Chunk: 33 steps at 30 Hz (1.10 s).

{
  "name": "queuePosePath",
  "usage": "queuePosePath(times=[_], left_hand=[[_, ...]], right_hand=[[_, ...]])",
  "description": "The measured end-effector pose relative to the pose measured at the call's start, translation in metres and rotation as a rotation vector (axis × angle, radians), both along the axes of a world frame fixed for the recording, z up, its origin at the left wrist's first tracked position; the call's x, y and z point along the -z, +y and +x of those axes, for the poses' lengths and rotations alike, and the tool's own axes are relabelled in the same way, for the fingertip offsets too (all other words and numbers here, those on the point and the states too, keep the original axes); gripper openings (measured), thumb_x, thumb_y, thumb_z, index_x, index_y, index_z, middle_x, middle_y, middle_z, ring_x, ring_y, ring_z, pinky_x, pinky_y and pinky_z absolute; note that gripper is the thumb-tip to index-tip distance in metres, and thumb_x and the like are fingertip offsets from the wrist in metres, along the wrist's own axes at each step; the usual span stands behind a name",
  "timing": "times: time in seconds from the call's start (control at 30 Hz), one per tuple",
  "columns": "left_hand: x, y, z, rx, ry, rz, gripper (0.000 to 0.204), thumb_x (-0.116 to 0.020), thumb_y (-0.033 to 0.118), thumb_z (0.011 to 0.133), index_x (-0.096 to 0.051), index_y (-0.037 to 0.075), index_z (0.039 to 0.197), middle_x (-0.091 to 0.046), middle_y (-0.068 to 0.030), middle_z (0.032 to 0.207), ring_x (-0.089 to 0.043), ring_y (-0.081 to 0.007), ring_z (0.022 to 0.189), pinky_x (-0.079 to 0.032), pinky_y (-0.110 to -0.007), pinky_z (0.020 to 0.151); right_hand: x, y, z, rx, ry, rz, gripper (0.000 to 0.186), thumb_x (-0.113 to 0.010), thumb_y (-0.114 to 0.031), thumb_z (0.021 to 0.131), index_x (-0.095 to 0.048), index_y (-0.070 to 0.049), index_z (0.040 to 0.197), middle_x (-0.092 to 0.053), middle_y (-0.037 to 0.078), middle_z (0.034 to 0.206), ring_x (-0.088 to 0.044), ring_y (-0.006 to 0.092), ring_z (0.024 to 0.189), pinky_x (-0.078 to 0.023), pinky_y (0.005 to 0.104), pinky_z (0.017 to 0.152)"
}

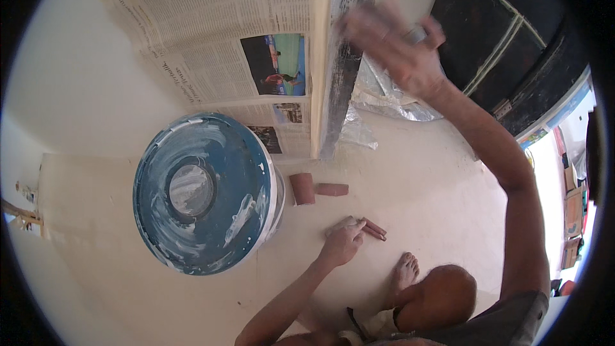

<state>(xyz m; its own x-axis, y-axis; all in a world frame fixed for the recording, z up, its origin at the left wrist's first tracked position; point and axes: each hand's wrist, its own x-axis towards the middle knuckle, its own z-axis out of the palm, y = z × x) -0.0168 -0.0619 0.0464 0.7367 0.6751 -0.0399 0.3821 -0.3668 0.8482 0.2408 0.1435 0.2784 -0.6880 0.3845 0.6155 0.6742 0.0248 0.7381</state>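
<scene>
My right hand [407, 57] is raised at the dark, scuffed door frame [339, 83], blurred by motion. Its fingers are bent around something, with a greyish bit showing by the thumb; what it is I cannot make out. Low over the floor, my left hand [344, 243] pinches a folded strip of reddish-brown sandpaper [373, 229]. Two more pieces lie on the floor beyond it: a curled sandpaper piece [302, 189] and a smaller flat sandpaper strip [332, 189].
A large bucket with a blue, paint-smeared lid [221, 173] stands left of my left hand. Newspaper sheets [211, 32] cover the wall beside the frame. Crumpled clear plastic [384, 99] lies behind the frame, near a black door panel [487, 32]. Cardboard boxes [573, 211] are at far right.
</scene>
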Motion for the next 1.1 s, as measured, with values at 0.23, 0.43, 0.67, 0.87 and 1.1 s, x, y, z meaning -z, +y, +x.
queuePosePath(times=[0.23,0.43,0.67,0.87,1.1], left_hand=[[-0.021,0.014,0.013,0.138,0.110,-0.128,0.042,-0.048,0.023,0.096,-0.053,-0.001,0.130,-0.053,-0.0209,0.134,-0.048,-0.0355,0.125,-0.037,-0.042,0.107],[-0.026,0.021,0.020,0.172,0.103,-0.146,0.045,-0.046,0.027,0.096,-0.053,0.001,0.131,-0.058,-0.0224,0.124,-0.053,-0.0366,0.118,-0.042,-0.043,0.100],[-0.012,0.010,0.014,0.190,0.055,0.053,0.045,-0.048,0.028,0.095,-0.052,0.002,0.133,-0.056,-0.0220,0.129,-0.050,-0.0355,0.124,-0.037,-0.040,0.106],[-0.051,0.003,0.007,0.143,0.174,-0.265,0.047,-0.051,0.026,0.094,-0.050,0.007,0.137,-0.053,-0.0217,0.134,-0.050,-0.0363,0.125,-0.037,-0.040,0.107],[-0.044,-0.010,-0.029,0.069,0.364,-0.415,0.045,-0.049,0.026,0.097,-0.050,0.004,0.136,-0.056,-0.0199,0.131,-0.054,-0.0341,0.122,-0.042,-0.039,0.103]], right_hand=[[-0.082,-0.025,-0.026,-0.070,-0.056,-0.450,0.054,-0.046,-0.027,0.096,-0.033,-0.028,0.148,-0.032,-0.005,0.154,-0.026,0.0160,0.143,-0.033,0.0437,0.110],[-0.141,-0.001,-0.006,-0.112,0.071,-0.253,0.046,-0.030,-0.043,0.102,-0.039,-0.030,0.145,-0.035,0.002,0.152,-0.027,0.0195,0.143,-0.020,0.0401,0.120],[-0.132,-0.017,0.002,-0.074,0.110,-0.187,0.051,-0.026,-0.042,0.101,-0.031,-0.029,0.150,-0.028,-0.007,0.156,-0.025,0.0070,0.143,-0.008,0.0488,0.115],[0.033,-0.032,-0.067,0.075,0.275,-0.324,0.063,-0.051,-0.027,0.091,-0.032,-0.026,0.150,-0.024,-0.002,0.159,-0.027,0.0180,0.144,-0.018,0.0496,0.112],[0.273,-0.117,-0.108,0.079,2.124,-1.295,0.049,-0.065,-0.035,0.083,-0.062,-0.009,0.124,-0.064,0.009,0.121,-0.060,0.0326,0.112,-0.049,0.0478,0.086]])
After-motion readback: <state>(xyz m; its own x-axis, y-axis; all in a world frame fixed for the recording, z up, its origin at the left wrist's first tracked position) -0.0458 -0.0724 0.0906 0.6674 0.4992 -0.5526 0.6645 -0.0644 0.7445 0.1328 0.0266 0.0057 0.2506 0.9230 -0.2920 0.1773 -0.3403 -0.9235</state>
